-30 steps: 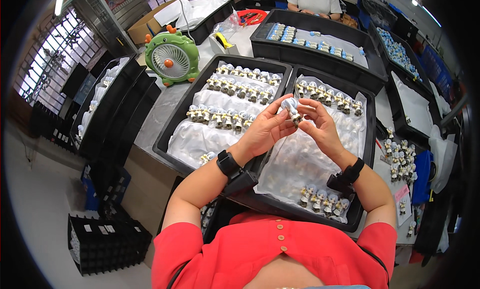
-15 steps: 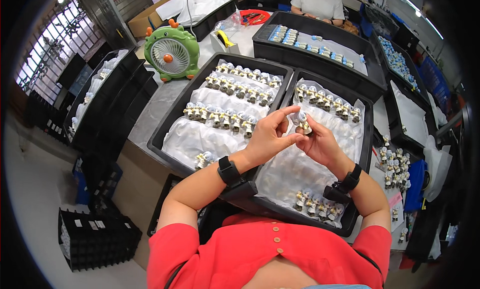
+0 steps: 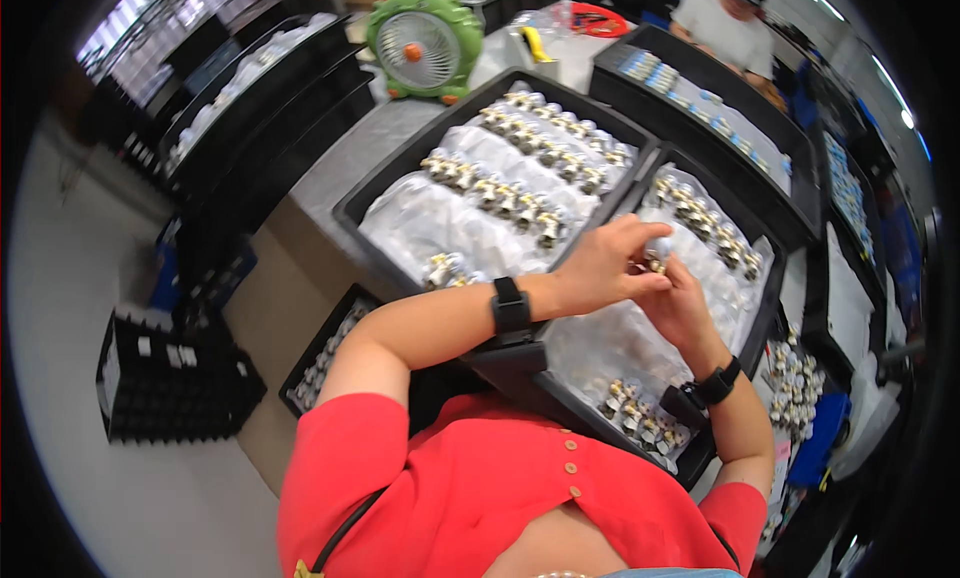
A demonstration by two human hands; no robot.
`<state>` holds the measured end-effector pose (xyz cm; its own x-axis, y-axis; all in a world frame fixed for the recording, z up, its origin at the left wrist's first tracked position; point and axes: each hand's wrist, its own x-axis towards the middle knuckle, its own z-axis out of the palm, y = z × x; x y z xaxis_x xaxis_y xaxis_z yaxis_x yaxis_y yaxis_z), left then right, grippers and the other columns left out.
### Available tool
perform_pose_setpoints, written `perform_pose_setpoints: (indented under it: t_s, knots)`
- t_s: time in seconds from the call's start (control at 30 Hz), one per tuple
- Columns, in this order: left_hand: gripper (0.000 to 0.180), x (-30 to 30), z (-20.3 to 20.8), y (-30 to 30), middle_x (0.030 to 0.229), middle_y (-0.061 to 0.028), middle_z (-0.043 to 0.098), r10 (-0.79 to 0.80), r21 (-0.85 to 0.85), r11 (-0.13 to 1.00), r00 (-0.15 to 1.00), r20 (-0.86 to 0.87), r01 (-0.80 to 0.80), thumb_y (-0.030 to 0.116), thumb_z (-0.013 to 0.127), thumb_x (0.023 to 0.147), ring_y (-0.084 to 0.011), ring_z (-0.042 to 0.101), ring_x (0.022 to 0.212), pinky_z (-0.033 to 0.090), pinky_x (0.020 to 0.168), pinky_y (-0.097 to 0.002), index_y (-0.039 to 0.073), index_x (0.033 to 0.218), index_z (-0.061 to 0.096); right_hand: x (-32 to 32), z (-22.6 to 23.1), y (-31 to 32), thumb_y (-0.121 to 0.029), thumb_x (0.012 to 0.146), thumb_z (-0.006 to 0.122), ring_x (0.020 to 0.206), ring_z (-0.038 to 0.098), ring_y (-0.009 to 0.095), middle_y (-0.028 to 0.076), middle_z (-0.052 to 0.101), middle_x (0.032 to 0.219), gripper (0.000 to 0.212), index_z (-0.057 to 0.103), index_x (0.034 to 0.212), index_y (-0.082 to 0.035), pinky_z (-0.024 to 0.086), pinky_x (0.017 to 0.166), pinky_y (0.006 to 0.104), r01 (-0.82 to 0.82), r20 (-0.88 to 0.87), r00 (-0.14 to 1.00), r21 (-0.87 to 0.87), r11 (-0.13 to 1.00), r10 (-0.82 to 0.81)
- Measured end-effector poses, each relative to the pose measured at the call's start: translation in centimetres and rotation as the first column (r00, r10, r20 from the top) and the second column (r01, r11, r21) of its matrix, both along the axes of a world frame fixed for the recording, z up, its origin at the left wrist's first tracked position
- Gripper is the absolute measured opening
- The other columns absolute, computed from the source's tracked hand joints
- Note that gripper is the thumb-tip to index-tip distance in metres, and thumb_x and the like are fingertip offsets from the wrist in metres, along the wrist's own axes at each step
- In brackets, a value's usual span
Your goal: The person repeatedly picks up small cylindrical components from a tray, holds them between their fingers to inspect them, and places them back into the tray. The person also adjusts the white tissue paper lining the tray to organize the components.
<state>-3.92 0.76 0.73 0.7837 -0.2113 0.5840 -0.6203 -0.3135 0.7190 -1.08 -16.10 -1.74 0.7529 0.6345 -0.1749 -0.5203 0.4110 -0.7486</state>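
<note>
Above the right-hand black tray (image 3: 775, 298), a small figurine (image 3: 657, 250) with a pale blue-grey head is held between my two hands. My left hand (image 3: 605, 266) pinches it from the left, thumb and forefinger round it. From below and right, the fingers of my right hand (image 3: 682, 303) close on its lower part. White sheeting lines this tray, with a row of figurines (image 3: 705, 223) at its far end and a cluster of figurines (image 3: 640, 418) at its near end. The left-hand black tray (image 3: 400, 193) holds several rows of similar figurines on white sheeting.
A green fan (image 3: 425, 48) and a yellow tape dispenser (image 3: 537, 46) stand behind the trays. Farther right is another black tray (image 3: 690, 118) of blue-and-white pieces, with a person (image 3: 725, 33) behind it. Loose figurines (image 3: 793, 383) lie at right; stacked black trays (image 3: 270, 108) stand left.
The whole view has turned and shifted, so the trays appear farther right and tilted. Both hands stay together on the figurine, my left fingers now wrapped closer round it.
</note>
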Motion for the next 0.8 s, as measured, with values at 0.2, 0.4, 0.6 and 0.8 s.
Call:
perform_pose_setpoints:
  t_s: [0.2, 0.4, 0.6, 0.8]
  knots:
    - [0.041, -0.3, 0.5, 1.2, 0.089, -0.0121, 0.049, 0.000, 0.129, 0.991, 0.986, -0.165, 0.022, 0.008, 0.064, 0.072, -0.0215, 0.056, 0.073, 0.048, 0.066, -0.0312, 0.009, 0.113, 0.056, 0.0, 1.0, 0.1, -0.026, 0.098, 0.042, 0.099, 0.054, 0.012, 0.002, 0.056, 0.110, 0.031, 0.048, 0.123, -0.008, 0.044, 0.085, 0.0295, -0.052, 0.104, 0.993, -0.097, 0.994, 0.062]
    - [0.033, 0.1, 3.2, 8.7, 0.099, -0.0044, 0.055, -0.196, 0.055, 0.960, 0.799, -0.568, 0.274, 0.002, 0.061, 0.074, -0.0100, 0.054, 0.087, 0.046, 0.075, -0.0252, 0.006, 0.106, 0.055, -1.6, 2.6, 0.9, -0.031, 0.090, 0.057, 0.094, 0.052, 0.009, 0.000, 0.058, 0.109, 0.044, 0.048, 0.128, -0.010, 0.039, 0.082, 0.0247, -0.128, 0.280, 0.922, -0.433, 0.892, 0.268]
    - [0.035, 0.2, 5.2, 20.0, 0.094, 0.0001, 0.056, 0.065, 0.395, 0.846, 0.667, -0.742, 0.358, -0.004, 0.056, 0.070, -0.0077, 0.052, 0.082, 0.044, 0.074, -0.0240, 0.007, 0.103, 0.059, -1.2, 2.5, 0.1, -0.029, 0.090, 0.058, 0.096, 0.053, 0.009, 0.001, 0.060, 0.108, 0.039, 0.053, 0.123, -0.009, 0.040, 0.082, 0.0248, -0.125, 0.346, 0.879, -0.497, 0.859, 0.328]
    - [0.045, -1.1, 1.7, 24.7, 0.077, 0.0029, 0.051, 0.258, 0.394, 0.801, 0.333, -0.907, 0.450, -0.002, 0.057, 0.064, -0.0092, 0.046, 0.071, 0.036, 0.065, -0.0208, 0.012, 0.107, 0.058, -1.2, 2.4, 0.5, -0.028, 0.090, 0.060, 0.095, 0.054, 0.009, 0.001, 0.062, 0.105, 0.038, 0.054, 0.121, -0.007, 0.040, 0.083, 0.0245, -0.187, 0.331, 0.858, -0.512, 0.839, 0.393]
